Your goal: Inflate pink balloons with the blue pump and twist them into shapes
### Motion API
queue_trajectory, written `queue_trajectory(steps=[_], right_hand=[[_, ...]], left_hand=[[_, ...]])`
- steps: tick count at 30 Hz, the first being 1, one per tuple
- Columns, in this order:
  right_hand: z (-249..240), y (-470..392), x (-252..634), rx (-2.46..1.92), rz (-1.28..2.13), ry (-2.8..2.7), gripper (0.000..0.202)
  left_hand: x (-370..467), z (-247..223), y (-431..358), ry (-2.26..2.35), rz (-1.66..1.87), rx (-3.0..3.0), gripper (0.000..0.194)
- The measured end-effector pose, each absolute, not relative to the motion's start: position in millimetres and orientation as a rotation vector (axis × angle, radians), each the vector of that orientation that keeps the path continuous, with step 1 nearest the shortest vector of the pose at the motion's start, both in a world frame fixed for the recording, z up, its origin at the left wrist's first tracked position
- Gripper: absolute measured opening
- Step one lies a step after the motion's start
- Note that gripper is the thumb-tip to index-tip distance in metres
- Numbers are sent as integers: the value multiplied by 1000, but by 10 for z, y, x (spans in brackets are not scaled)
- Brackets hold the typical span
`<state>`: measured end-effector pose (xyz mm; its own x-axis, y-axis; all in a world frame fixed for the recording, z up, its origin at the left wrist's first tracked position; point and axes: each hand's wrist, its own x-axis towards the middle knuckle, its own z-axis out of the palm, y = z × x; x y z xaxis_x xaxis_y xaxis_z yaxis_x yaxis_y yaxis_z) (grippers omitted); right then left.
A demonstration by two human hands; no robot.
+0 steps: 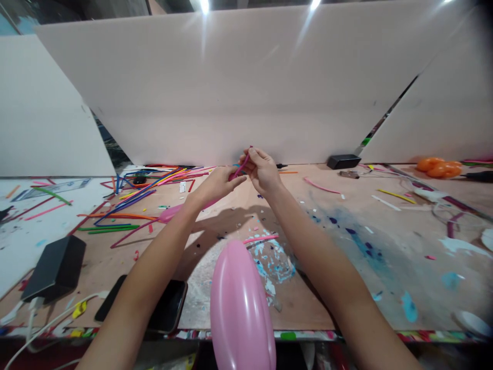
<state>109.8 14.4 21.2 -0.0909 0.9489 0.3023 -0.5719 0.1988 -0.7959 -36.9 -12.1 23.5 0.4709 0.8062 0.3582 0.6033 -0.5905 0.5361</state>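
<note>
My right hand (262,167) is closed, its fingertips pinching the thin end of a magenta modelling balloon (242,165) held up above the table. My left hand (224,184) is wrapped round the same balloon just below, with its thumb stretched out toward the right hand. A partly inflated pink stretch (171,211) shows beyond my left forearm, and its thin tail runs left over the table; my arm hides the part between. A large inflated pink balloon (242,303) stands in front of me between my forearms, touched by neither hand.
Uninflated modelling balloons (144,198) in several colours lie at the left. A black phone (169,306) lies under my left forearm, beside a dark box with a cable (56,267). A small black box (343,161) and orange balloons (439,167) are at the right. White panels (239,87) stand behind.
</note>
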Motion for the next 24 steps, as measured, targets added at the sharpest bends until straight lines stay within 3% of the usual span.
queue_trajectory(steps=[8, 13, 17, 24], right_hand=[[247, 168, 1164, -444, 1555, -836, 12], [270, 136, 1245, -347, 1615, -768, 20], [271, 62, 1305, -334, 1565, -830, 26], [227, 245, 1324, -483, 1410, -1038, 20]], left_hand=[[-380, 252, -140, 1252, 813, 2462, 26], [-404, 204, -79, 1207, 817, 2516, 30], [-417, 181, -49, 1228, 733, 2536, 29], [-466, 139, 21, 1284, 626, 2493, 31]])
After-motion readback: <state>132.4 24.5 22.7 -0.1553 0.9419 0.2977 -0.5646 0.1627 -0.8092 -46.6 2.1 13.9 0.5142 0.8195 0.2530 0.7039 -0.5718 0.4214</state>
